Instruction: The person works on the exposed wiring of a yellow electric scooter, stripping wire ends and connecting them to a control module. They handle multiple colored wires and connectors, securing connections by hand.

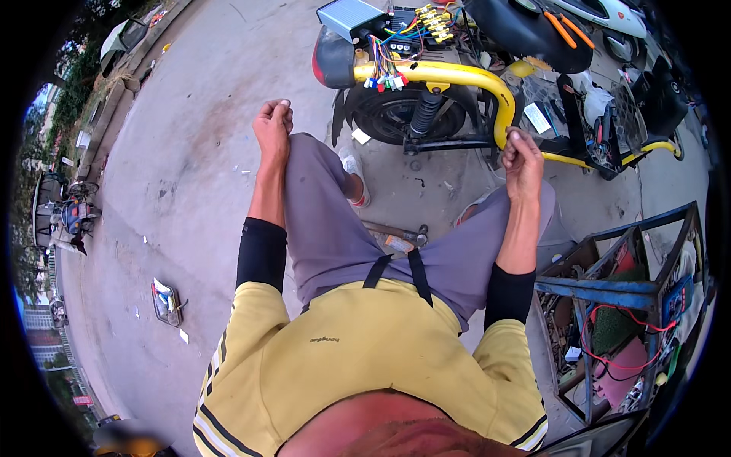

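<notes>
Above my left knee, my left hand (272, 128) is closed, its fingers curled in and the thumb on top. No object shows in it. Over my right knee, my right hand (523, 161) is also closed, thumb against the fingers, with nothing visible between them. Its fingertips appear next to the yellow frame tube (499, 95) of a partly stripped electric scooter. On the scooter's rear lie a silver finned controller box (350, 19), a bundle of coloured wires with plugs (386, 76) and a yellow terminal strip (434, 24). Below them is the rear wheel (381, 114).
Orange-handled pliers (561, 29) rest on a black seat (502, 30). Between my feet lies a hammer (396, 231). At my right stands a blue metal rack (601, 292) with parts and a red cable (586, 343). A small tray (166, 302) sits on the ground at left.
</notes>
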The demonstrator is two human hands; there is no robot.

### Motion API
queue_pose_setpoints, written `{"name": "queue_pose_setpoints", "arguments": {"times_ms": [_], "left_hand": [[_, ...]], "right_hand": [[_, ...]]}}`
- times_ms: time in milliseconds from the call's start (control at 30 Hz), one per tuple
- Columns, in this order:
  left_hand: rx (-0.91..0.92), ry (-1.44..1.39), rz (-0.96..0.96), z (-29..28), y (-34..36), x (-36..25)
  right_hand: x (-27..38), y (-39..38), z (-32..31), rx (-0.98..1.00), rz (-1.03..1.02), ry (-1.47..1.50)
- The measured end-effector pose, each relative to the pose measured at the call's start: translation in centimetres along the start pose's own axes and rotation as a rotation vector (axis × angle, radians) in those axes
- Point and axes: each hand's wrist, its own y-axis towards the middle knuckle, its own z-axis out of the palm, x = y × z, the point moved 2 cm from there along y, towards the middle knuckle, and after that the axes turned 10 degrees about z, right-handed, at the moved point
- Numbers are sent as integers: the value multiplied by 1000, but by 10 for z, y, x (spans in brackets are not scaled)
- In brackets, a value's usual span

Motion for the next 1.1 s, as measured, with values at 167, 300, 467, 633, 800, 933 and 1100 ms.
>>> {"name": "queue_pose_setpoints", "arguments": {"times_ms": [167,300,467,633,800,933,1100], "left_hand": [[-18,-79,-76,-19,-15,-13],[-21,-182,-68,-1,-16,-13],[61,-85,-39,25,-9,-5],[55,-109,-94,25,-12,-3],[58,-149,-98,34,-3,1],[112,-79,-78,40,-10,5],[84,-38,-91,32,-13,16]], "right_hand": [[-4,-16,-10,6,0,178],[-2,-15,-2,50,24,161],[-10,-13,3,16,29,169],[-5,-15,-7,39,7,180],[-8,-6,-7,25,14,176],[-11,-7,-3,29,29,179],[-13,-8,2,31,37,157]]}}
